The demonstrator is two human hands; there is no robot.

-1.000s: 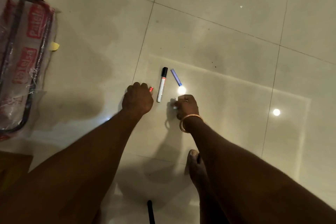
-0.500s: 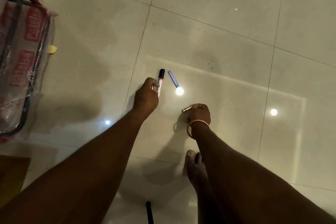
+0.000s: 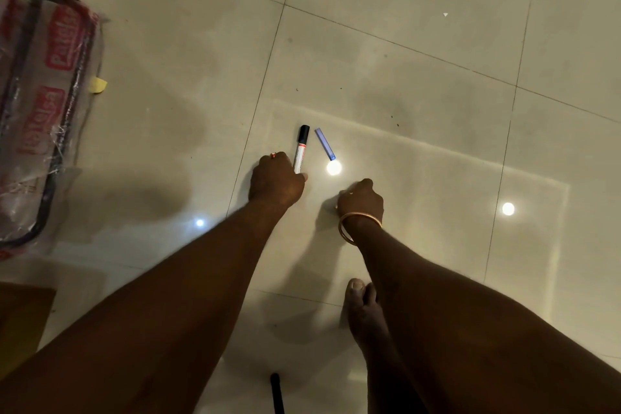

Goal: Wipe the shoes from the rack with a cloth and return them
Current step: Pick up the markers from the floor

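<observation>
No shoe and no cloth is in view. A marker with a black cap and a white body lies on the tiled floor, and a small blue stick lies just to its right. My left hand is curled at the marker's lower end, thumb touching it, with a small red item poking out between the fingers. My right hand, a bangle on the wrist, is a closed fist low over the floor to the right; what it holds is almost hidden.
At the left edge stands a black metal frame wrapped in clear plastic with red labels, a yellow scrap beside it. My bare foot rests below the hands. A black rod lies at the bottom edge, brown cardboard at lower left.
My left hand has moved right, from beside the marker onto its lower end. My right hand drew back toward me and closed over a small brass-coloured piece that showed half a second ago.
</observation>
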